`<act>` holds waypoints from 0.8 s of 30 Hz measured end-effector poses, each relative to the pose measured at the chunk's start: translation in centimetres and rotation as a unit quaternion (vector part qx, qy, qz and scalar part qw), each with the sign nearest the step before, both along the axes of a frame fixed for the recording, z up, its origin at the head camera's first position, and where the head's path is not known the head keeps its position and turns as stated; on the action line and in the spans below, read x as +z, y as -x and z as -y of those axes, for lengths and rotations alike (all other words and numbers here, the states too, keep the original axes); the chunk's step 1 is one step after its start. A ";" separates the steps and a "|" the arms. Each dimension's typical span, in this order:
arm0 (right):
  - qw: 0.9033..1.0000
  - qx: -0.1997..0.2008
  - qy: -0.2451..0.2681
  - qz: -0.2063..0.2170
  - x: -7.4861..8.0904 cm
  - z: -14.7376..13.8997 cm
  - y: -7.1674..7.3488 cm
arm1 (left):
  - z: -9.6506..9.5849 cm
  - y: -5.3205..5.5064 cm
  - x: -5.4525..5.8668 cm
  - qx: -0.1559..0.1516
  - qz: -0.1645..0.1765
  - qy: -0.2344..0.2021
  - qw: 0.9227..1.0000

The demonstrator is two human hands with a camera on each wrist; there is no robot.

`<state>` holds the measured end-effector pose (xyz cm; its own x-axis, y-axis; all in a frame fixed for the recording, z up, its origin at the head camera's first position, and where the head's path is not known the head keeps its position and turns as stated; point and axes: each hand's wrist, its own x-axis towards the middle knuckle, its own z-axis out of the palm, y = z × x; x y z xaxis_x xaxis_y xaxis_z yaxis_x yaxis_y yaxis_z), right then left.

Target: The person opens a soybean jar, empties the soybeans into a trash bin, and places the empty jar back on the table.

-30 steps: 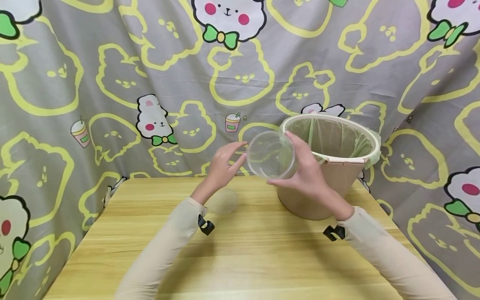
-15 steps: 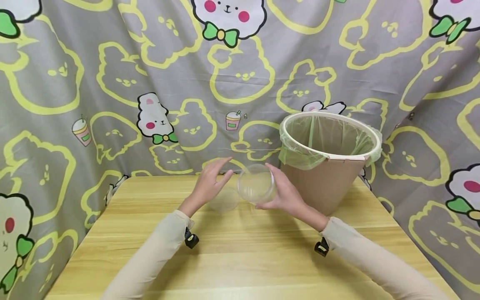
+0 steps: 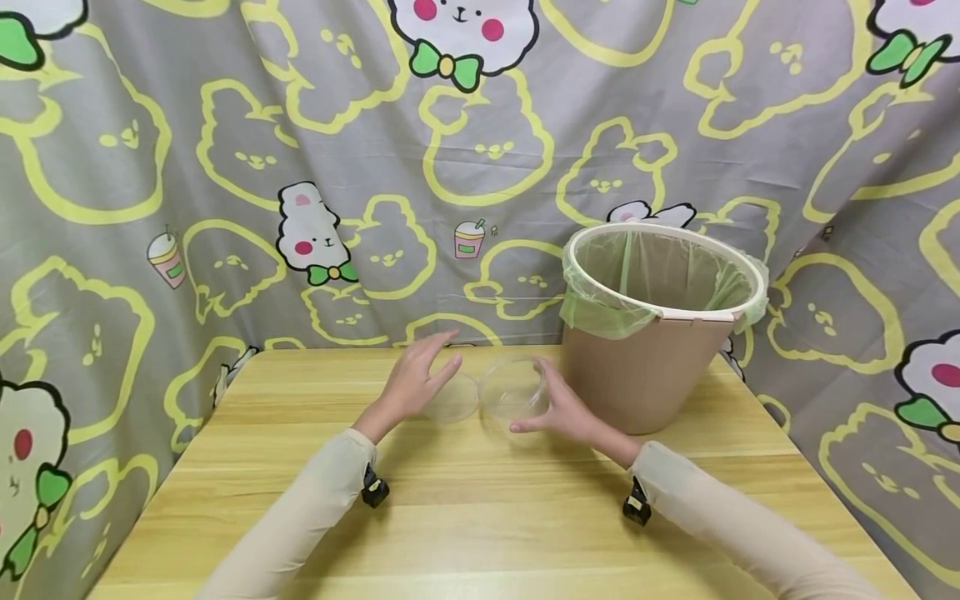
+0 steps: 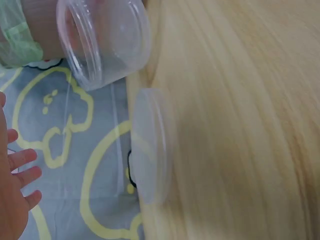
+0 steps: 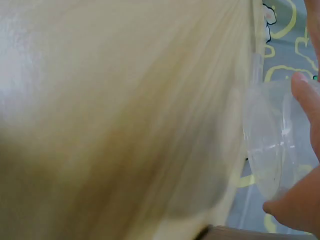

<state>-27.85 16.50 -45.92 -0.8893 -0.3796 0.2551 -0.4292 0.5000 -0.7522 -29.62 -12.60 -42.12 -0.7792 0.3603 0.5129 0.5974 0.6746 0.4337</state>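
A clear round plastic container [image 3: 512, 390] is in my right hand [image 3: 564, 408], which grips its side with thumb and fingers spread apart. In the right wrist view the container [image 5: 265, 142] looks slightly above the table, bottom down. Just left of it, a clear round lid [image 3: 452, 398] lies flat on the table; the left wrist view shows this lid [image 4: 150, 145] close by the container [image 4: 107, 42]. Over the lid's left side hovers my left hand [image 3: 411, 379], holding nothing, its fingers extended and thumb apart.
A brown bin [image 3: 637, 367] with a white rim and a pale green liner bag [image 3: 607, 310] stands at the back right of the wooden table [image 3: 480, 517]. Behind the table hangs a grey patterned curtain [image 3: 375, 142].
My right hand has brought the container down and left, away from the bin, to near the tabletop beside the lid. My left hand has drawn left and lower, away from the container.
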 end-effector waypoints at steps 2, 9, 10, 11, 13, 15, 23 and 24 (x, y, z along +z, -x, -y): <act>1.000 0.004 0.012 0.009 -0.6 0.0 0.1 | 0.1 -0.1 -0.3 -0.001 0.001 0.003 1.000; 0.999 -0.010 0.014 0.030 -1.3 -0.2 -0.1 | 0.5 -0.3 -1.1 -0.007 0.004 0.013 1.000; 0.999 -0.014 0.013 0.034 -1.3 -0.2 -0.1 | 0.6 -0.3 -1.2 -0.008 0.003 0.015 1.000; 0.999 -0.017 0.010 0.035 -1.3 -0.3 -0.1 | 0.6 -0.3 -1.3 -0.009 0.004 0.017 1.000; 0.999 -0.023 0.002 0.038 -1.3 -0.3 -0.1 | 0.7 -0.3 -1.3 -0.011 0.005 0.019 1.000; 0.999 -0.029 -0.002 0.044 -1.3 -0.3 -0.1 | 0.7 -0.3 -1.4 -0.012 0.009 0.022 1.000; 0.997 -0.028 -0.023 0.063 -0.5 -0.4 0.0 | 0.7 -0.1 -1.6 -0.020 0.010 0.030 0.999; 0.998 -0.026 -0.026 0.060 -0.2 -0.4 0.1 | 0.7 -0.1 -1.6 -0.021 0.012 0.030 0.999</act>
